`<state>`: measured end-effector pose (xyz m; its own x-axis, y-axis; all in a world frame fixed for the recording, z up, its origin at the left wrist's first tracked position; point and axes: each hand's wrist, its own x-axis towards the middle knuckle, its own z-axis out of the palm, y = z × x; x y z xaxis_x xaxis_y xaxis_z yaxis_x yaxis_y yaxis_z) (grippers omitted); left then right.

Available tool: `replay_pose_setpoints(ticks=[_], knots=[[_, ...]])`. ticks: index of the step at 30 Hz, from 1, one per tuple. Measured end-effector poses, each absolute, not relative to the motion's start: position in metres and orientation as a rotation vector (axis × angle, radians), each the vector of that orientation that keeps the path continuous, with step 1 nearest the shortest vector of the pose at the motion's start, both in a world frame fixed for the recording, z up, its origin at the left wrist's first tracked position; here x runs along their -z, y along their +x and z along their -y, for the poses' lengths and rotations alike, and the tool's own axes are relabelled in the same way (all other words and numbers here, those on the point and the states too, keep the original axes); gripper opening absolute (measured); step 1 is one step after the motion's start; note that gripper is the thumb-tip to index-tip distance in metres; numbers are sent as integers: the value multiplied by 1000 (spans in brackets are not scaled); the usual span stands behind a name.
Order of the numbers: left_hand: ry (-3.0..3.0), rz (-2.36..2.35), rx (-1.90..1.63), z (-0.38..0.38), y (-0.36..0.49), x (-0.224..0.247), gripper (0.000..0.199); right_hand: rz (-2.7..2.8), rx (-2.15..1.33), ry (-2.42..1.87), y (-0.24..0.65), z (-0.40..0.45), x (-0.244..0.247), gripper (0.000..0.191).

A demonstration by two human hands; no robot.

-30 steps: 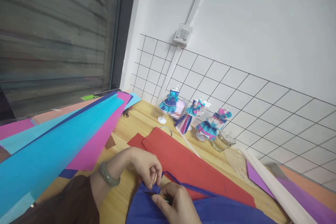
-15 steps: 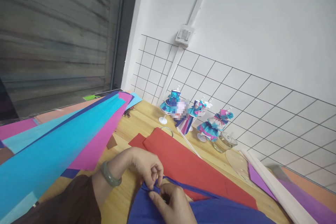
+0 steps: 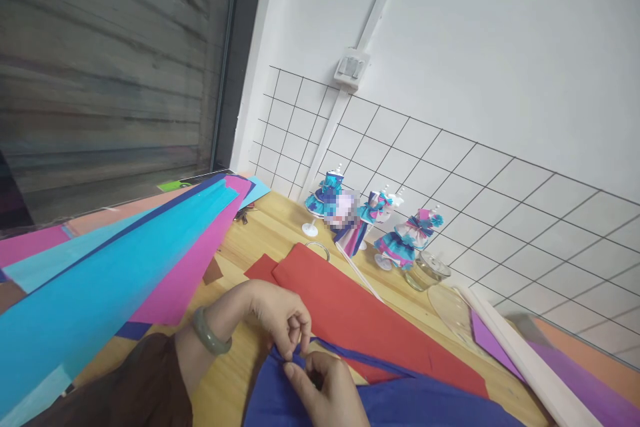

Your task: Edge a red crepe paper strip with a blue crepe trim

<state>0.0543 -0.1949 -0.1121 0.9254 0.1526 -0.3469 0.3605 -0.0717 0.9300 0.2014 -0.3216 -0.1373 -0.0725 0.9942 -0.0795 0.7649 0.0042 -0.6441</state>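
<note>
The left hand (image 3: 280,320) has its thumb and forefinger tips brought together at the upper edge of a navy sheet (image 3: 420,407), pinching it, with the other fingers curled in. Beside it at 5 o'clock, the right hand (image 3: 333,387) lays a straight thumb on the same sheet, forefinger bent; something dark sits in its curl, too hidden to name, so its grip cannot be told. The sheet looks thin, softly creased and paper-like, running from 7 round to 4 o'clock, with a narrow gap along its top edge.

A smooth red sheet (image 3: 365,313) lies at 2 o'clock. A slim white stick (image 3: 360,273) and a shiny ring (image 3: 319,250) lie along its far edge. Bare pale wood table (image 3: 273,217) opens at 11 o'clock. Ruffled dress forms (image 3: 413,233) stand from 12 to 1 o'clock; a pixelated patch there obscures any print. A clear round jar (image 3: 427,271) stands at 2 o'clock, a long pale roll (image 3: 525,357) at 3, and a broad turquoise sheet (image 3: 110,280) at 9 to 10.
</note>
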Motion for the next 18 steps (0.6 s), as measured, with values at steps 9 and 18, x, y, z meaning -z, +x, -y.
replay_pose_setpoints(ticks=[9,18], knots=[[1654,-367,172,194,53,110,44,1806,-819,-1818,198,325,135,40],[1659,-354,178,191,53,111,44,1829,-844,-1782,198,321,138,41]])
